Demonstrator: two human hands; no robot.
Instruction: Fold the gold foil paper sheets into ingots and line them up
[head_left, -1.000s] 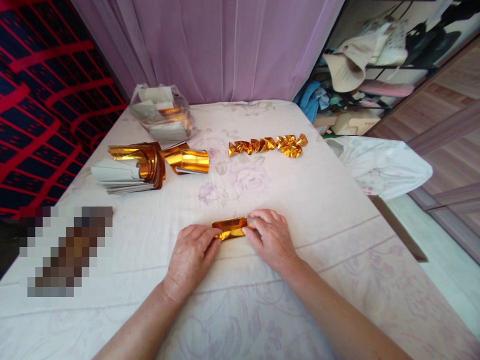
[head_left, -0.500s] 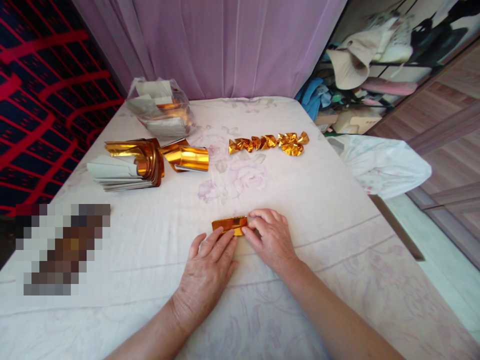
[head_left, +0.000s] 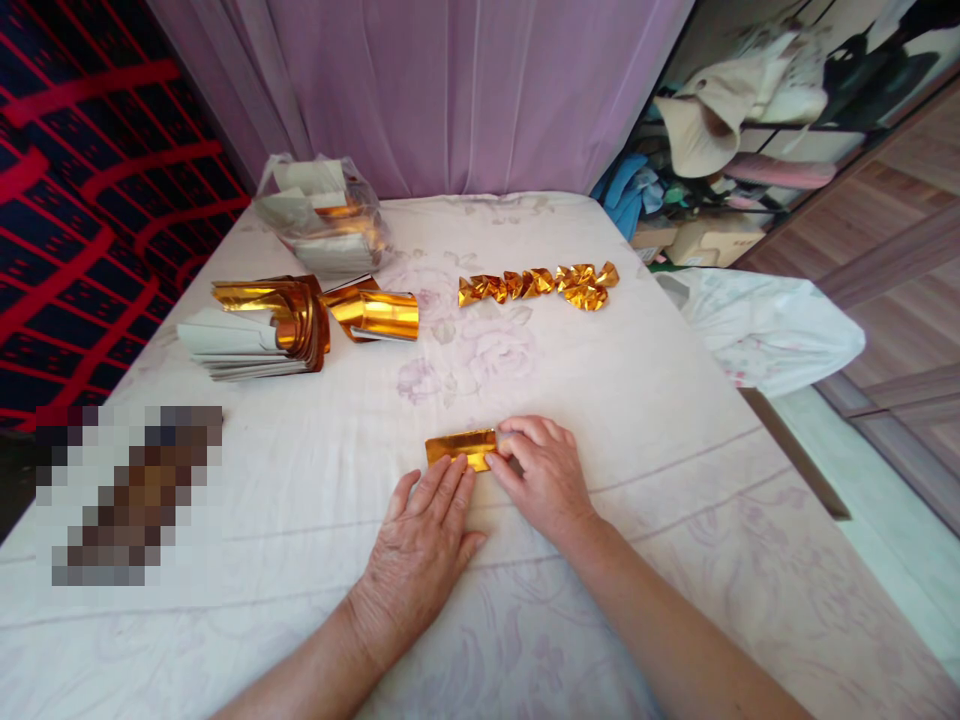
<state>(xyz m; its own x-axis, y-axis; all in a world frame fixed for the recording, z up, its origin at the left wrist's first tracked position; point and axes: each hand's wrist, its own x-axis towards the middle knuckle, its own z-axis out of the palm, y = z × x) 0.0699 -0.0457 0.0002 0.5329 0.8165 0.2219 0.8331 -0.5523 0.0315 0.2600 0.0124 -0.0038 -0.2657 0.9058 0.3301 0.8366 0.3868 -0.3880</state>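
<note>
A folded piece of gold foil paper (head_left: pixel 459 446) lies on the tablecloth in front of me as a narrow strip. My left hand (head_left: pixel 429 520) rests flat, its stretched fingertips pressing on the strip's near edge. At the strip's right end, my right hand (head_left: pixel 546 470) has its thumb and curled fingers closed on the paper. Farther back lies a row of folded gold foil pieces (head_left: pixel 536 285). Left of that row are a curled gold foil sheet (head_left: pixel 382 315) and a fanned stack of foil paper (head_left: pixel 232 345) with pale backs showing.
A clear plastic bag (head_left: pixel 322 210) of more foil paper sits at the table's far left. A purple curtain (head_left: pixel 420 90) hangs behind the table. To the right stand a loaded shelf (head_left: pixel 712 150) and a white plastic bag (head_left: pixel 780 325). One patch at left is pixelated.
My left hand's fingers have slid slightly down toward the strip's near edge, and more of its gold face shows. My right hand stays at the right end.
</note>
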